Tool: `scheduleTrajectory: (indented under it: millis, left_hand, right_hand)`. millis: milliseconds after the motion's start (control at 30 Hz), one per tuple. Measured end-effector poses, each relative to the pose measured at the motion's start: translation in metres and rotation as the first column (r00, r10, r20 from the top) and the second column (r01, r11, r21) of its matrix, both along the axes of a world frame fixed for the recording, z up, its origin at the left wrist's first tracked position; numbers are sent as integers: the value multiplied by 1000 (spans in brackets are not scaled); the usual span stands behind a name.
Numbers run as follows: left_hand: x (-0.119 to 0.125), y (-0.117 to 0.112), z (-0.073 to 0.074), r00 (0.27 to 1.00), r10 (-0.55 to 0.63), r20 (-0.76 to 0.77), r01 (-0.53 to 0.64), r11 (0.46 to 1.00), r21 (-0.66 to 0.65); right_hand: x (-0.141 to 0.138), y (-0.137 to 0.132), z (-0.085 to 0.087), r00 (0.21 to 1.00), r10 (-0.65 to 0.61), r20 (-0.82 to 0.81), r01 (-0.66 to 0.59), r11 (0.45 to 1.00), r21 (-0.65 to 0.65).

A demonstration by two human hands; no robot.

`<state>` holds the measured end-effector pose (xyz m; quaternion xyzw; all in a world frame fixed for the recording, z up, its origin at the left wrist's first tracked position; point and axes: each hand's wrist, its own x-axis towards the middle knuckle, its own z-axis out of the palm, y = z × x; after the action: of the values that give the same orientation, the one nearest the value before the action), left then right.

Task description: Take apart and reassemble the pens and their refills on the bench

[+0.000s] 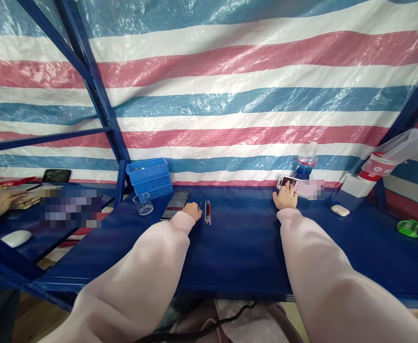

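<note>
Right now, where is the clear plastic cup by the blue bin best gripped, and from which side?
Probably around the tapered wall of the clear plastic cup, coming from the near side with the left hand. It stands open end up, the blue compartment bin sits behind it, and a phone lies to its right.

Your table [237, 252]: blue bin [149, 177], clear cup [143, 204] back-left edge; bottle [306, 161] back edge; earbud case [339, 210] right; striped tarp [252, 81] behind.

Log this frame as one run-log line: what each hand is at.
Left hand: beside dark-cased smartphone, red-and-black pens | Right hand: touching pale-edged smartphone | Nearby: blue plastic compartment bin
</note>
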<state>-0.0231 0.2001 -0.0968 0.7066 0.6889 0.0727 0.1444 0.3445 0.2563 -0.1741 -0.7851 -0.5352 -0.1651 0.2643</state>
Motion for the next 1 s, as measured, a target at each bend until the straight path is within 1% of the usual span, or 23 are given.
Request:
scheduleTrajectory:
  millis: [100,200,300,433,567,700,800,900,967,1000]
  left_hand:
    - [-1,0,-1,1000,-6,22,5,1000,25]
    - [-1,1,-1,999,-32,1,32,999,4]
    - [-1,0,0,998,-55,-22,55,998,-7]
    - [1,-3,3,998,-53,-23,53,999,1]
    - [2,-4,5,996,-64,-57,63,998,-25]
    - [2,-5,6,994,-71,-87,68,997,-41]
    - [3,-5,7,994,-76,-81,73,997,-36]
    - [3,-5,8,997,-50,-51,50,999,13]
    - [1,-2,8,999,-29,-26,31,995,93]
    - [0,0,7,1000,-19,-17,22,990,139]
  right_hand:
    - [1,0,1,999,5,35,-5,1000,17]
    - [2,0,2,999,-5,44,3,999,36]
    - [2,-1,1,999,-20,31,18,998,52]
    - [3,-2,3,1000,-22,19,21,998,57]
    - [3,-3,5,1000,-23,12,22,997,72]
    - [4,-3,5,999,-33,-10,34,996,84]
    - [3,-5,5,999,-30,-29,32,996,81]
    - [-1,-10,12,999,-31,-29,35,988,150]
    - [-6,-14,23,999,-31,-31,37,977,210]
    - [-11,-16,31,999,-25,-40,33,976,213]
